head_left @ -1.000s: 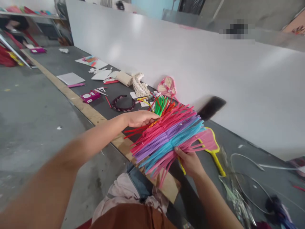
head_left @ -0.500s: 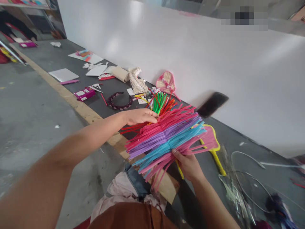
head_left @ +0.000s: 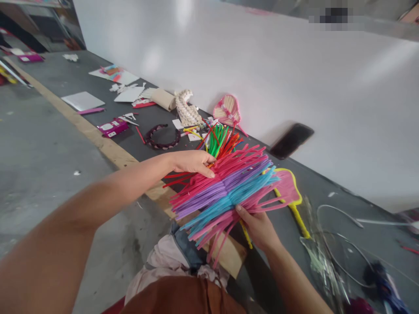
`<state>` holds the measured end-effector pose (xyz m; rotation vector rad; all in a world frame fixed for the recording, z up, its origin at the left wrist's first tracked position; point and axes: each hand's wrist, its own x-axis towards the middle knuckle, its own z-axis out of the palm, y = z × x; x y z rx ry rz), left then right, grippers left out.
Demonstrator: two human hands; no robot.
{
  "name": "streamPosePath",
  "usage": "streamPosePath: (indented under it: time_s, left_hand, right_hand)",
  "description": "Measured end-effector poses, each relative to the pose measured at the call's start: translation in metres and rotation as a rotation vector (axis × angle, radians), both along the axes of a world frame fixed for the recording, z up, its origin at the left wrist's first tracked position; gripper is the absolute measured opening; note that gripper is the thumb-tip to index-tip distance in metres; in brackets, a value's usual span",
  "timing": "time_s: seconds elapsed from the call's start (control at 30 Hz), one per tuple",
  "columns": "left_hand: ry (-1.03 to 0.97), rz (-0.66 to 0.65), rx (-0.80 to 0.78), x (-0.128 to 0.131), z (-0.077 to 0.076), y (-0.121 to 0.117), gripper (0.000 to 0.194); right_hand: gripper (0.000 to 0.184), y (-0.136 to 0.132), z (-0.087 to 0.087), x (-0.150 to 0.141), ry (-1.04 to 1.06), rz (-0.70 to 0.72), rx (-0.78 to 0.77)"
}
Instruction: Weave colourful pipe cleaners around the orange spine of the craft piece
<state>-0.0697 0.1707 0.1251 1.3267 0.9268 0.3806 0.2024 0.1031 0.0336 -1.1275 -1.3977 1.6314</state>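
Note:
A thick row of pipe cleaners (head_left: 225,187) stretches between my hands, pinched in along its middle and fanned out on both sides. Its bands run from hot pink through purple and blue to light pink. My left hand (head_left: 196,163) is closed on the hot pink end, thumb on top. Under the light pink end, my right hand (head_left: 258,224) grips with its thumb above and its fingers mostly hidden. Just beyond my left hand are green pipe cleaners (head_left: 218,140) and orange-red ones (head_left: 231,146); whether they join the row I cannot tell.
A black phone (head_left: 292,140) leans by the white panel (head_left: 262,65). A pink fan-shaped piece with yellow edging (head_left: 288,187) lies to the right, near wires and clear strips (head_left: 327,266). Leftward are a braided headband (head_left: 163,137), a purple box (head_left: 113,127) and papers (head_left: 83,101).
My left thumb has shifted down a little over the hot pink pipe cleaners. The view has drifted slightly; my right hand keeps its grip.

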Motion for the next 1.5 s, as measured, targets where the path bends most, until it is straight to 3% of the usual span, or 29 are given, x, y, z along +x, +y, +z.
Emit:
streamPosePath:
  time_s: [0.1, 0.17, 0.23, 0.27, 0.33, 0.4, 0.47, 0.53, 0.83, 0.93, 1.17, 1.33, 1.5]
  left_hand:
    - [0.029, 0.027, 0.024, 0.001, -0.007, 0.001, 0.026]
    - [0.060, 0.040, 0.032, 0.001, -0.011, 0.002, 0.024]
    - [0.091, 0.044, 0.031, 0.003, -0.010, 0.002, 0.023]
    - [0.104, 0.046, 0.027, 0.005, -0.009, 0.002, 0.023]
    - [0.117, 0.044, 0.015, 0.011, -0.003, 0.001, 0.024]
    - [0.120, 0.028, 0.014, 0.019, 0.004, 0.000, 0.024]
    - [0.109, 0.001, 0.013, 0.026, 0.009, -0.001, 0.022]
    - [0.076, -0.022, -0.016, 0.032, 0.011, -0.003, 0.019]
    - [0.034, 0.013, -0.062, 0.038, 0.005, -0.005, 0.012]
    - [0.077, 0.026, -0.014, 0.039, 0.001, -0.004, 0.011]
    - [0.132, -0.011, -0.052, 0.043, -0.003, -0.002, 0.013]
    - [0.197, 0.005, 0.043, 0.047, -0.002, -0.001, 0.012]
    - [0.188, -0.001, 0.036, 0.051, -0.004, -0.002, 0.012]
  right_hand:
    - [0.035, 0.003, 0.022, 0.027, -0.287, 0.358, 0.072]
    - [0.026, 0.002, 0.052, 0.043, -0.544, 0.568, 0.131]
    - [0.023, 0.003, 0.087, 0.049, -0.675, 0.742, 0.250]
    - [0.024, 0.004, 0.104, 0.046, -0.675, 0.762, 0.362]
    - [0.022, 0.014, 0.130, 0.031, -0.645, 0.548, 0.712]
    - [0.020, 0.033, 0.142, 0.010, -0.665, 0.390, 1.027]
    - [0.019, 0.055, 0.141, -0.010, -0.759, 0.283, 1.239]
    - [0.017, 0.075, 0.132, -0.022, -0.860, 0.275, 1.347]
    - [0.025, 0.094, 0.110, -0.023, -0.946, 0.323, 1.544]
    - [0.028, 0.097, 0.105, -0.021, -0.953, 0.323, 1.534]
    - [0.018, 0.098, 0.101, -0.017, -0.845, 0.332, 1.336]
    - [0.021, 0.096, 0.101, -0.016, -0.862, 0.373, 1.381]
    - [0.025, 0.093, 0.096, -0.016, -0.959, 0.387, 1.456]
